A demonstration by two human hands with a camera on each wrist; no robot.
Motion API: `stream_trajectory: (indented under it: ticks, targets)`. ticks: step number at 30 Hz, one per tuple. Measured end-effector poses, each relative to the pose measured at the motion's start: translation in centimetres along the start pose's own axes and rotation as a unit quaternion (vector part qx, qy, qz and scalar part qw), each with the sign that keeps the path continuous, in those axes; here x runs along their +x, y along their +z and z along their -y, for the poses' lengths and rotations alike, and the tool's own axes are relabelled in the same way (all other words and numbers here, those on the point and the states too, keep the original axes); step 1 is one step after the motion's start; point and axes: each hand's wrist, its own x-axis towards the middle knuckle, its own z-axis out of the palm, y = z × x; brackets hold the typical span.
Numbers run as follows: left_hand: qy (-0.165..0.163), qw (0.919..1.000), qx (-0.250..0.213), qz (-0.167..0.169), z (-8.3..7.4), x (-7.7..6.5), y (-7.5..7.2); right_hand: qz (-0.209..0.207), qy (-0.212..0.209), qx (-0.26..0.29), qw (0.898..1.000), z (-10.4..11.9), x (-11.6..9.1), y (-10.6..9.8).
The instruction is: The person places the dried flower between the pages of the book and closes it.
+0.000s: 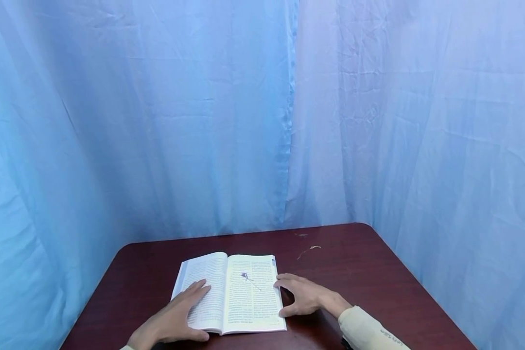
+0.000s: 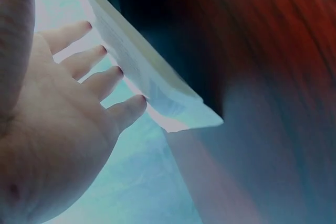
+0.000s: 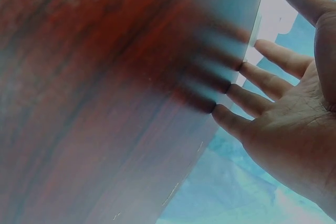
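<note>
A thin-stemmed purple flower (image 1: 244,275) lies on the right half of an open white book (image 1: 237,308), lower centre-frame; tilting the book could slide it off. The left hand (image 1: 175,313), fingers extended, rests on the left half; the right hand (image 1: 304,294), fingers loosely spread, touches the right edge near the stem.

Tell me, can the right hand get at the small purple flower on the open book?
Probably yes: the right hand is at the right edge of the book, and the flower lies uncovered on the right page, with nothing visible between.
</note>
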Motion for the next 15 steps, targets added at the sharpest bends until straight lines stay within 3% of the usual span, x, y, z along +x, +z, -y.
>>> stream_trajectory:
  ticks: [15]
  targets:
    - [0.008,0.9997,0.006,-0.023,1.02,-0.74,-0.03,-0.003,0.002,0.003,1.000,0.16,-0.07,-0.07]
